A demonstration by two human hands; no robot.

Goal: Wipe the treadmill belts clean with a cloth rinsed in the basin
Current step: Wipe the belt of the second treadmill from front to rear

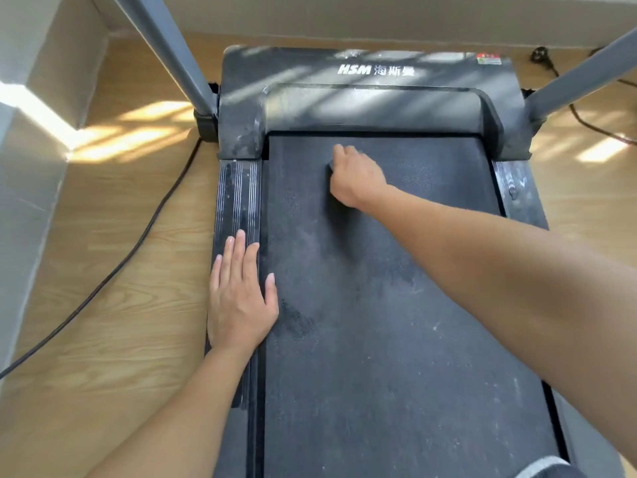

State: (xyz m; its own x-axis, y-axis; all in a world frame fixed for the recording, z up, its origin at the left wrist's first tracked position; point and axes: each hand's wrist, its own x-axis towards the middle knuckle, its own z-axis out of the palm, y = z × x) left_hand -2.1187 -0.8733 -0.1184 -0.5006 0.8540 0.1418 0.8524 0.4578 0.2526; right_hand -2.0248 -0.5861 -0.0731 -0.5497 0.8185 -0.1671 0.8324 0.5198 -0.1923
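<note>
Now, belt (pixel 379 305): dark, dusty, streaked.
Right hand (pixel 356 177): near the belt's front end, fingers curled on a dark cloth (pixel 330 164) held against the belt.
Left hand (pixel 238 298): flat on left rail (pixel 238 198), fingers straight, close together.

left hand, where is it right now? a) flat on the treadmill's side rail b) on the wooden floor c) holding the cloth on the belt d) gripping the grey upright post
a: the left hand lies flat with straight fingers on the left side rail, while the right hand holds the cloth further up the belt.
</note>
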